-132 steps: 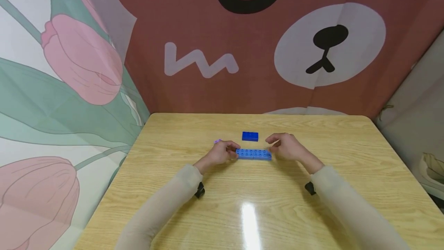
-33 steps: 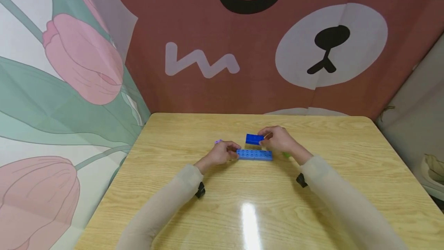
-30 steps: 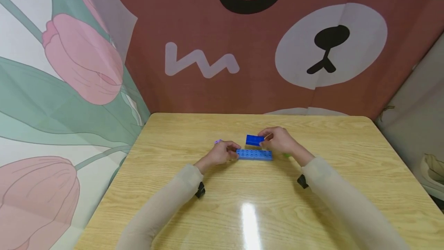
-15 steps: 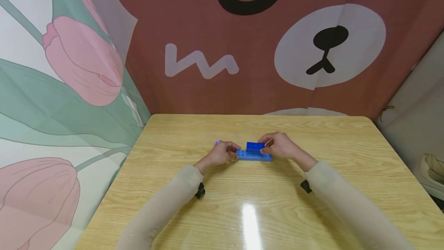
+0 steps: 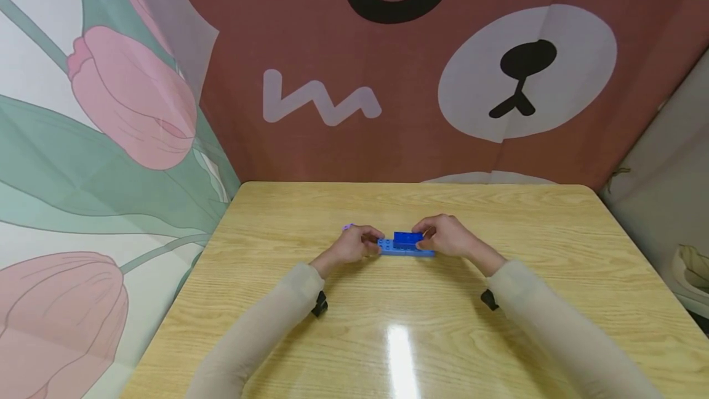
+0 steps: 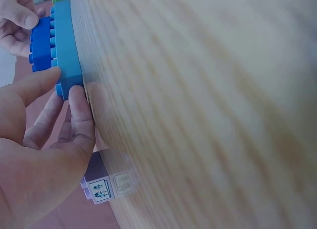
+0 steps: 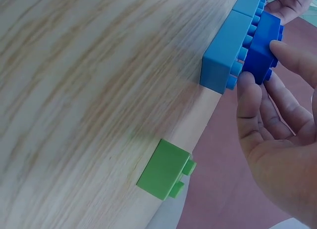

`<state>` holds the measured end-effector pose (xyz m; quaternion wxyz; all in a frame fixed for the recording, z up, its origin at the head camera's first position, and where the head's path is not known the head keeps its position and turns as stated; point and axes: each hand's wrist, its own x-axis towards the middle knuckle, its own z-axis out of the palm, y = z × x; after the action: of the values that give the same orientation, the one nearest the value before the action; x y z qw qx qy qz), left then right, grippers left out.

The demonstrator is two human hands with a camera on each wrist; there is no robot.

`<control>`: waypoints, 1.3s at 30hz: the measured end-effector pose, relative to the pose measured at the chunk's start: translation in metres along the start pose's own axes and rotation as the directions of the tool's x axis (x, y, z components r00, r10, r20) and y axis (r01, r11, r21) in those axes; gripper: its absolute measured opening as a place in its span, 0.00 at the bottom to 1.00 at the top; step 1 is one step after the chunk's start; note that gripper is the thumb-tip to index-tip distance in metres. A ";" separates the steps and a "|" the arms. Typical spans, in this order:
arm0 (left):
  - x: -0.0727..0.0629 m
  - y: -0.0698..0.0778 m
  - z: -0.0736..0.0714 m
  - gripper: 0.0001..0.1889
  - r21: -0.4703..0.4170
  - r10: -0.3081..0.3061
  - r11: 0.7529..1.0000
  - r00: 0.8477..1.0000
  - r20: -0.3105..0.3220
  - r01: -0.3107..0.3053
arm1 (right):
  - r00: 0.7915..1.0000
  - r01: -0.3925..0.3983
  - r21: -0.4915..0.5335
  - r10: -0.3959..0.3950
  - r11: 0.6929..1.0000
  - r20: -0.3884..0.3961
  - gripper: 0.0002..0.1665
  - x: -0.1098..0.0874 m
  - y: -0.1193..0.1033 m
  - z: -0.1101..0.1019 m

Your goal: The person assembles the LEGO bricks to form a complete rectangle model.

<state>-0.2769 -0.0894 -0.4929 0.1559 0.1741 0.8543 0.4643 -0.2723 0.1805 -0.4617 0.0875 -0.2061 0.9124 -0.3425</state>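
Observation:
Two light blue toy building bricks (image 5: 392,252) lie end to end on the wooden table, studs up. My left hand (image 5: 351,244) pinches their left end between thumb and fingers. A dark blue brick (image 5: 406,239) sits over the studs across the seam, gripped at its right end by my right hand (image 5: 447,236). In the right wrist view, the dark blue brick (image 7: 262,46) touches the light blue studs, some of which still show under it. Whether it is pressed fully down I cannot tell.
A small green brick (image 7: 163,169) stands on the table beyond the right end of the row. A purple brick with a printed white face (image 6: 99,182) stands beside my left hand. Patterned cloth (image 5: 354,153) hangs behind the table's back edge.
My right hand has picked the dark blue brick up from behind the row and brought it forward and down onto the light blue studs. My left hand has stayed in place.

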 end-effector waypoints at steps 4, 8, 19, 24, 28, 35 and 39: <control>0.000 0.000 0.000 0.13 0.001 -0.004 1.000 1.000 0.002 0.004 | 1.000 0.001 -0.003 -0.001 1.000 0.005 0.19 0.001 -0.001 0.001; 0.000 0.001 -0.001 0.13 0.009 -0.008 1.000 1.000 0.005 0.008 | 1.000 0.005 0.006 -0.005 1.000 0.008 0.18 0.001 -0.002 0.001; 0.001 -0.001 -0.001 0.13 -0.002 -0.001 1.000 1.000 -0.007 0.001 | 1.000 0.010 0.011 -0.011 1.000 0.020 0.18 0.003 0.001 0.005; 0.000 0.006 -0.005 0.13 0.003 0.015 1.000 0.999 -0.029 -0.015 | 1.000 0.009 0.019 -0.009 1.000 0.024 0.18 0.003 0.002 0.004; 0.001 0.015 -0.005 0.13 0.013 0.031 0.999 0.999 -0.039 -0.031 | 0.999 0.020 0.024 -0.021 1.000 0.031 0.19 0.003 0.003 0.003; 0.006 0.025 0.000 0.15 0.015 0.057 0.998 0.998 -0.027 -0.056 | 0.998 0.026 0.044 -0.028 0.999 0.047 0.20 0.002 0.002 0.002; 0.009 0.026 0.002 0.13 0.025 0.073 0.997 0.997 -0.015 -0.072 | 0.998 0.018 0.045 -0.021 0.999 0.052 0.20 0.001 0.003 0.001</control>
<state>-0.2798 -0.0709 -0.4729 0.1301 0.2033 0.8543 0.4603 -0.2744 0.1818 -0.4643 0.1125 -0.2219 0.8999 -0.3581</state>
